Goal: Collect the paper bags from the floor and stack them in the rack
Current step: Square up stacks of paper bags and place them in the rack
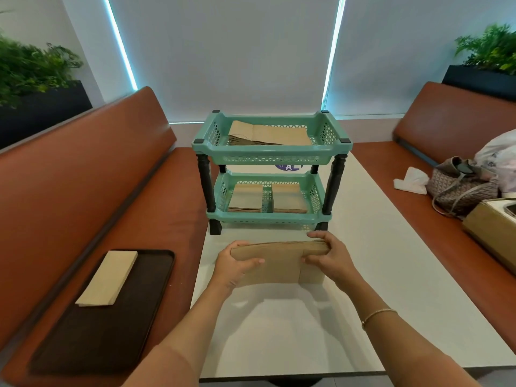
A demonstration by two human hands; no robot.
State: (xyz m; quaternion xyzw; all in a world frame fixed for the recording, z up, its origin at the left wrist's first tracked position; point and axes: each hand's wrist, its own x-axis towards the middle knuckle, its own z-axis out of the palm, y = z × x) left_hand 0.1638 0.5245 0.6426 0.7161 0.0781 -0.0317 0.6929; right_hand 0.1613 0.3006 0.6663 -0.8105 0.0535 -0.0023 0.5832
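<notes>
A stack of brown paper bags [279,268] stands on its lower edge on the white table [377,261], just in front of the rack. My left hand [234,265] grips its left end and my right hand [329,256] grips its right end. The green two-tier rack [269,157] stands at the table's far middle. Its top tier holds a flat pile of bags [268,134]. The lower tier holds two small piles side by side [268,198]. One more pile of bags [109,277] lies on a dark tray [111,325] on the left bench.
Brown padded benches run along both sides of the table. On the right bench are a patterned handbag [460,188], a white tissue [411,181], a plastic bag and a cardboard box [491,233]. Planters with green plants stand behind both backrests.
</notes>
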